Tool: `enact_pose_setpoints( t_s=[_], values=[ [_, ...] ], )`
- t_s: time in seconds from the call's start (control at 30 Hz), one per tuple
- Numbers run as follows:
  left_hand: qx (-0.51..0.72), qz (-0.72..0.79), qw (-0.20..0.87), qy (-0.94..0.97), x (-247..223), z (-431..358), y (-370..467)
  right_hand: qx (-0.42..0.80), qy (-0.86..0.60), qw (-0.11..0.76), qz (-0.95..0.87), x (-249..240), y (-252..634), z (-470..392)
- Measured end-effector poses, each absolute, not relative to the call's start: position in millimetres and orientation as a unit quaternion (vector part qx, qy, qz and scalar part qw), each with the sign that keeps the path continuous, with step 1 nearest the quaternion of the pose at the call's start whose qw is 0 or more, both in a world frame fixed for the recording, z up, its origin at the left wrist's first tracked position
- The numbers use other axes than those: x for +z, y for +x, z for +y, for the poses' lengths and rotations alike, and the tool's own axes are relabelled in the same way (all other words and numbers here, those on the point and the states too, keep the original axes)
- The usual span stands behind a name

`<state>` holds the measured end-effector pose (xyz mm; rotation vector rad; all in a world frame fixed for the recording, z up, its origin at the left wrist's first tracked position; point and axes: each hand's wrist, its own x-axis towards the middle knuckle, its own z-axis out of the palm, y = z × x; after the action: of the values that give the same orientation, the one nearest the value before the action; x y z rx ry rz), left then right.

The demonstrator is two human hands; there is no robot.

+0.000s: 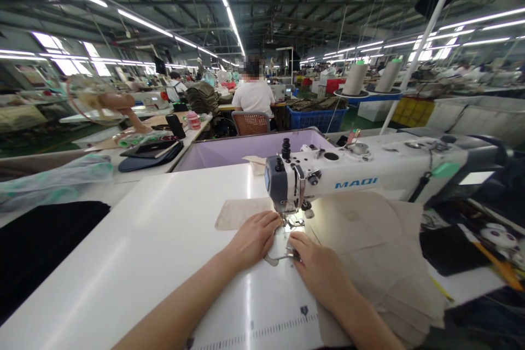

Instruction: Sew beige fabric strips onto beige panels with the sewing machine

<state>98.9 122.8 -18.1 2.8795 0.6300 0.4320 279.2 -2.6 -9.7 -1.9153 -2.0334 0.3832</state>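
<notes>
My left hand lies palm down at the left of the sewing machine's needle area, fingers stretched and close together. Its fingers touch the near edge of a small beige fabric piece lying flat on the white table. On the right side of the metal needle plate, my right hand is closed, thumb and fingers bent together. Something small and metallic shows at its fingertips; I cannot make out what it is. The white sewing machine has its lamp lit over the needle.
Large beige fabric pieces lie stacked right of the needle. Behind the white table is a purple-lined bin. Black cloth lies at the left. Two thread cones stand behind the machine. A co-worker sits ahead, facing away.
</notes>
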Motion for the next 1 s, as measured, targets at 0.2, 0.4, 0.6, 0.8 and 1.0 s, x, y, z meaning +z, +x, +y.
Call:
enact_pose_setpoints(
  t_s=[0.2, 0.4, 0.6, 0.8, 1.0],
  values=[
    [0.124, 0.208, 0.070, 0.968, -20, 124, 98, 0.138, -0.672, 0.166, -0.708, -11, 279, -4],
    [0.122, 0.200, 0.054, 0.971, -17, 124, 100, 0.137, -0.668, 0.180, -0.709, -13, 280, -5],
    [0.117, 0.194, 0.046, 0.973, -16, 126, 101, 0.140, -0.673, 0.174, -0.706, -12, 279, -4],
    [0.093, 0.223, 0.028, 0.970, -4, 116, 104, 0.142, -0.672, 0.181, -0.704, -10, 280, -6],
    [0.048, 0.223, 0.073, 0.971, 7, 69, 105, 0.161, -0.660, 0.171, -0.713, -6, 280, -16]
  ],
)
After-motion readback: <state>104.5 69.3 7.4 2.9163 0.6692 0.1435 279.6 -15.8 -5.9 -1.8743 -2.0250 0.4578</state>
